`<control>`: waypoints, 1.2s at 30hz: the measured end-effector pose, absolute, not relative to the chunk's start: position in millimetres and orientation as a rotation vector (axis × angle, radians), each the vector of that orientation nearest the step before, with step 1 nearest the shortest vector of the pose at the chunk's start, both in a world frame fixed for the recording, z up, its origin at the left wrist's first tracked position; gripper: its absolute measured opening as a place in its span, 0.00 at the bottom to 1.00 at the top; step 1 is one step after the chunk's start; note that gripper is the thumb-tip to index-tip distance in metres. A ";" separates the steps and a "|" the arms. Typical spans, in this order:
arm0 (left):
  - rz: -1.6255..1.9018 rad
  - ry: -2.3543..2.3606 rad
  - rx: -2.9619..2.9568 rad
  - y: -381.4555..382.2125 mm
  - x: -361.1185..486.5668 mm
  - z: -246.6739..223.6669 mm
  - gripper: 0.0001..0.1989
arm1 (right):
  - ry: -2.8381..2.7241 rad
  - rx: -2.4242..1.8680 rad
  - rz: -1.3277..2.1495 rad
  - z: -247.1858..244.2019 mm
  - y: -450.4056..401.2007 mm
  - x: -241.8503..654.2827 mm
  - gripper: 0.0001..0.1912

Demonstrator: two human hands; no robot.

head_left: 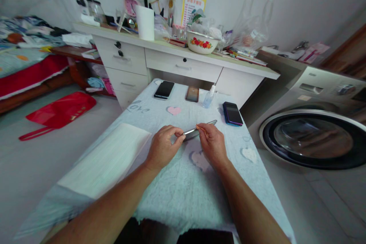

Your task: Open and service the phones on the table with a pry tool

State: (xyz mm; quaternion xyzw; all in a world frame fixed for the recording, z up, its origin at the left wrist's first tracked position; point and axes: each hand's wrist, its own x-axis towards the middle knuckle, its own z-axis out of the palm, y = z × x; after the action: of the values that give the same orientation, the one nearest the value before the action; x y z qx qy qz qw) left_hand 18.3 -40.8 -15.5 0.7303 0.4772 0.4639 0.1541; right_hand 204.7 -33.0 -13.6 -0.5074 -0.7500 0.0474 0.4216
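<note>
A thin phone (pixel 191 131) with a silvery edge is held edge-up above the cloth-covered table (pixel 177 167). My left hand (pixel 165 145) pinches its left end between thumb and fingers. At the phone's right part, my right hand (pixel 212 143) has its thumb and fingers pressed together on something small and thin, too small to make out. Beyond the hands lie a black phone (pixel 164 90), a brown pixelated item (pixel 192 93), a clear spray bottle (pixel 209 97) standing upright, and a dark phone with a purple-blue edge (pixel 232 114).
A white folded cloth (pixel 107 160) lies on the table's left side. Behind stands a white desk (pixel 183 65) bearing a paper roll (pixel 145 23) and a flowered bowl (pixel 201 42). A washing machine (pixel 314 95) is at the right, a red bag (pixel 61 110) on the floor at left.
</note>
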 end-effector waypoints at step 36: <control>1.319 1.378 2.094 -42.8 17.8 -15.6 0.02 | -1.903 -1.244 0.118 -14.1 -33.9 204.2 0.11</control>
State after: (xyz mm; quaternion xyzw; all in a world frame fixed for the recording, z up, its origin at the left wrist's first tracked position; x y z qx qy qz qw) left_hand 17.8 -42.8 -15.6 0.7304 0.4807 0.4601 0.1538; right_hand 204.2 -33.9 -14.1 -0.4961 -0.7590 0.0470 0.4190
